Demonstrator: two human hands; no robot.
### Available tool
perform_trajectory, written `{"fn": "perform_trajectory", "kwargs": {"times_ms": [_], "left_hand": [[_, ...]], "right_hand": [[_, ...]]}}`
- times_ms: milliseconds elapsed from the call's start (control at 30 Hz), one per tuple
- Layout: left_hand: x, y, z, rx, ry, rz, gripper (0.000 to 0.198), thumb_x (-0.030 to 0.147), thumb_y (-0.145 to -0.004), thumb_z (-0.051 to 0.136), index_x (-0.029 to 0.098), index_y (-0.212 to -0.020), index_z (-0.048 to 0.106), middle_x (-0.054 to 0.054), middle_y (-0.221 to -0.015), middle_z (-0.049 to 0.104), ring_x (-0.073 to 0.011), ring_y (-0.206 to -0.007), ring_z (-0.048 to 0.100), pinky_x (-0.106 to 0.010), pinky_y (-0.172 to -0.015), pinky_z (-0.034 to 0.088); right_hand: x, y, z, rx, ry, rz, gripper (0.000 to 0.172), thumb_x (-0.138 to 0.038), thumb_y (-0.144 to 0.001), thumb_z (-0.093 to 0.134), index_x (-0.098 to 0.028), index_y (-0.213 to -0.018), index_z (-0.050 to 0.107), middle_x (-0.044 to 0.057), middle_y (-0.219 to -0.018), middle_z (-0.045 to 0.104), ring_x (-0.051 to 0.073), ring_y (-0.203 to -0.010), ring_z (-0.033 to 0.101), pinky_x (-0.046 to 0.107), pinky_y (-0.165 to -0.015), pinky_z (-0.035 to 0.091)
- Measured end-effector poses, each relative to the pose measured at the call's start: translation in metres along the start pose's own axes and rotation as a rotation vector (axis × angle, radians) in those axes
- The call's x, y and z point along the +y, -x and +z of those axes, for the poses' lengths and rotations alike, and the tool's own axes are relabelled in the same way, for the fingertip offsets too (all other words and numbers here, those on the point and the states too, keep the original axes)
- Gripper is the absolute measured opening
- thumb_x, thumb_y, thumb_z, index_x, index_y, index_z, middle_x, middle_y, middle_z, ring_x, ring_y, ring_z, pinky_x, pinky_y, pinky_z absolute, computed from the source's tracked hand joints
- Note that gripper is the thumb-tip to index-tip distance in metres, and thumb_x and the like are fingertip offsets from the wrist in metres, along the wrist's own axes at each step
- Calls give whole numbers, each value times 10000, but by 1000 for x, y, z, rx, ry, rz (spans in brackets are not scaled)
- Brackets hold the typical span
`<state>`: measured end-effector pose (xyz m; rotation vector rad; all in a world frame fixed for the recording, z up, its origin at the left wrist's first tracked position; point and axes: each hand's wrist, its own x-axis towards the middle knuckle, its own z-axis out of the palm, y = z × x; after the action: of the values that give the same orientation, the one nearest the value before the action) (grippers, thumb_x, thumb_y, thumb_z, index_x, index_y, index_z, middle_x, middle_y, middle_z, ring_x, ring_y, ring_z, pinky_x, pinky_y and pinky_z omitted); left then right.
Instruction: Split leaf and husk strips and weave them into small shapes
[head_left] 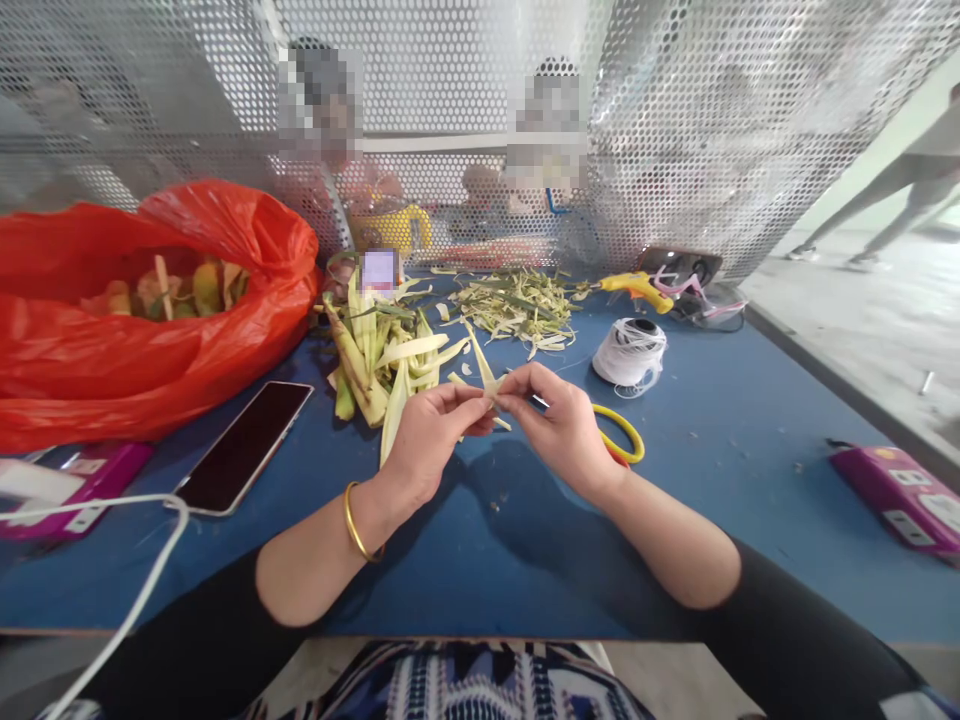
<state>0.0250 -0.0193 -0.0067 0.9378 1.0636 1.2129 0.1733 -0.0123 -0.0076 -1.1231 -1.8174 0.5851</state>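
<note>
Both hands meet over the blue table (480, 540), pinching a pale yellow-green leaf strip (484, 372) that pokes up between the fingertips. My left hand (431, 435), with a gold bangle on its wrist, grips the strip from the left. My right hand (559, 425) grips it from the right. Just behind the hands lies a pile of leaf strips (382, 355). Yellow-handled scissors (626, 435) lie under and beside my right hand.
A red plastic bag (150, 320) holding leaf pieces fills the left. A phone (244, 445), a white cable (150, 570), purple boxes (896, 495), a white thread spool (630, 352), a yellow glue gun (637, 288) and leaf scraps (517, 305) lie about. People sit behind a perforated metal screen (675, 120).
</note>
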Motion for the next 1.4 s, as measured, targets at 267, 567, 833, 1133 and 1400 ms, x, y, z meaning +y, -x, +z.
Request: {"fn": "perform_trajectory", "kwargs": {"times_ms": [267,567,833,1133,1400], "left_hand": [[1,-2,-1,1,2,-37,191,298,-590,775,139,-655,692,-16,-593,671,-110,-522,595,-238,-559,491],[4,-2,-3,-23,69,-108,152,240,-582,765,142,-665,685,-20,-606,672,-121,-569,617,-236,-572,489],[0,-1,-2,-34,8,-16,114,238,-614,735,152,-679,700,-21,-630,689,-120,-574,616,-253,-613,506],[-2,1,0,-38,-74,52,139,257,-616,749,151,-699,715,-18,-634,687,-128,-590,620,-263,-642,512],[1,-1,-2,-22,-9,-30,166,300,-609,747,149,-633,685,-16,-589,663,-116,-525,592,-256,-583,494]], "right_hand": [[3,-1,0,0,11,-110,78,-181,-851,556,-209,-785,585,-5,-732,646,141,-693,580,269,-677,434],[4,-2,-3,-20,36,-188,102,-178,-866,574,-210,-776,610,17,-789,651,154,-763,600,297,-734,451],[1,-2,-1,25,-112,22,75,-192,-803,619,-192,-730,599,-8,-706,622,127,-676,564,265,-660,451],[1,-1,2,77,-196,77,96,-177,-775,618,-200,-793,527,-34,-707,560,108,-650,526,255,-640,441],[1,-1,-3,5,111,-209,89,-145,-841,571,-220,-793,580,9,-781,633,153,-755,574,302,-733,436]]}}
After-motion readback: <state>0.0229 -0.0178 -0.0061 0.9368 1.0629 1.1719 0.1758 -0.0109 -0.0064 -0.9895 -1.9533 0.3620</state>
